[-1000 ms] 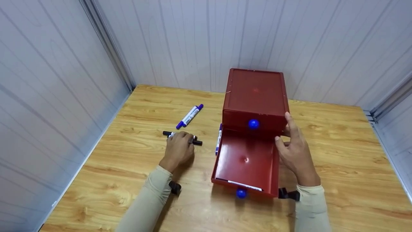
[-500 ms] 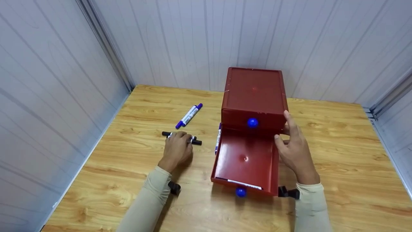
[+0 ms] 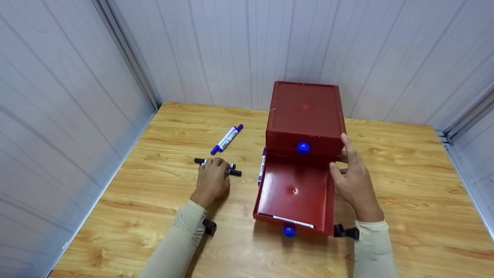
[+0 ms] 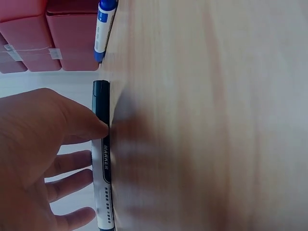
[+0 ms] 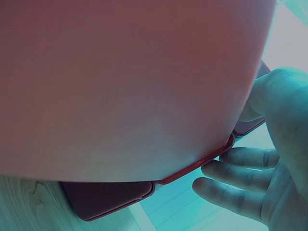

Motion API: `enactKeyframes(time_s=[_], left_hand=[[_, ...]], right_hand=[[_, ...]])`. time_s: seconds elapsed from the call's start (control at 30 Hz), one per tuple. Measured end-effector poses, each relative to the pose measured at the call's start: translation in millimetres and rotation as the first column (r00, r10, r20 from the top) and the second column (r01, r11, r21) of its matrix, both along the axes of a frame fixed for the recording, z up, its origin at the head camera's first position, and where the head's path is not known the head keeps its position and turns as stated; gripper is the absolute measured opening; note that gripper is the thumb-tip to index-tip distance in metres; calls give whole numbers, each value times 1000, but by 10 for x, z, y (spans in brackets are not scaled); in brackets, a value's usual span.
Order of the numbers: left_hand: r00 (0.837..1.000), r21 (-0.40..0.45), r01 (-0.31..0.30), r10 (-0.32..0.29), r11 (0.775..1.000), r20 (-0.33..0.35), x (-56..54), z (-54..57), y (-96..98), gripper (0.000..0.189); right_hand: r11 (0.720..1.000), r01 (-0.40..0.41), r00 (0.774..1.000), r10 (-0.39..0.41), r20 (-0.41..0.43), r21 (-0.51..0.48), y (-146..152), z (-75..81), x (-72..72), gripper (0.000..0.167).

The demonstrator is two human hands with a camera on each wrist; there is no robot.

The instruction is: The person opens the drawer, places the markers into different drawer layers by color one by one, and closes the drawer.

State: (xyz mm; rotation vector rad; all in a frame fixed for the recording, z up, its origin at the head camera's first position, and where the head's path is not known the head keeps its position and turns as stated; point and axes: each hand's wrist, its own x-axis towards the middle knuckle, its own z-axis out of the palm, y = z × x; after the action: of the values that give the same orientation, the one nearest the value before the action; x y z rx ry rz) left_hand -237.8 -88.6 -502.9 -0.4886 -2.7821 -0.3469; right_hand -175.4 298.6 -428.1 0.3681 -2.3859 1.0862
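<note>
In the head view my left hand (image 3: pixel 212 179) reaches down over two black-capped markers on the table. It pinches the nearer black marker (image 3: pixel 235 173), and the farther black marker (image 3: pixel 200 160) is partly hidden beneath the fingers. The left wrist view shows my thumb and fingers on opposite sides of the white-and-black marker (image 4: pixel 103 197). My right hand (image 3: pixel 357 185) rests against the right side of a red two-drawer box (image 3: pixel 305 110), forefinger at its upper corner, thumb by the pulled-out lower drawer (image 3: pixel 285 200). Straight fingers (image 5: pixel 236 175) show beside the box in the right wrist view.
Along the drawer's front wall lies a black-and-white marker (image 3: pixel 293 221). A blue-capped marker (image 3: pixel 262 168) lies against the box's left side. White markers with blue-purple ends (image 3: pixel 227 139) lie farther back. Blue knobs (image 3: pixel 303 148) stick out from both drawers. Panelled walls (image 3: pixel 216 50) enclose the table.
The near black marker's right end has swung slightly toward me under my left hand. My right hand and the box stay practically where they were.
</note>
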Motion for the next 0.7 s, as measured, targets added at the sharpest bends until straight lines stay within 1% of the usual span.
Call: enactKeyframes(time_s=[0.1,0.17,0.3,0.47,0.7], left_hand=[[1000,-6,9,-9,1000,-24,21,1,8,21],[1000,-7,13,-13,1000,-29,33,0,12,20],[1000,-18,9,-9,1000,-20,56,2,10,21],[1000,-40,4,-4,999,-11,70,1,-6,23],[1000,3,18,-18,1000,-1,69,-12,-31,21]], right_hand=[[1000,-9,1000,9,-11,-1,3,-11,1,83],[1000,-15,1000,15,-21,2,7,-14,1,82],[1000,-17,1000,18,-25,9,9,-6,1,82],[1000,-8,1000,8,-6,-2,1,3,6,82],[1000,0,1000,0,14,5,-6,15,14,83]])
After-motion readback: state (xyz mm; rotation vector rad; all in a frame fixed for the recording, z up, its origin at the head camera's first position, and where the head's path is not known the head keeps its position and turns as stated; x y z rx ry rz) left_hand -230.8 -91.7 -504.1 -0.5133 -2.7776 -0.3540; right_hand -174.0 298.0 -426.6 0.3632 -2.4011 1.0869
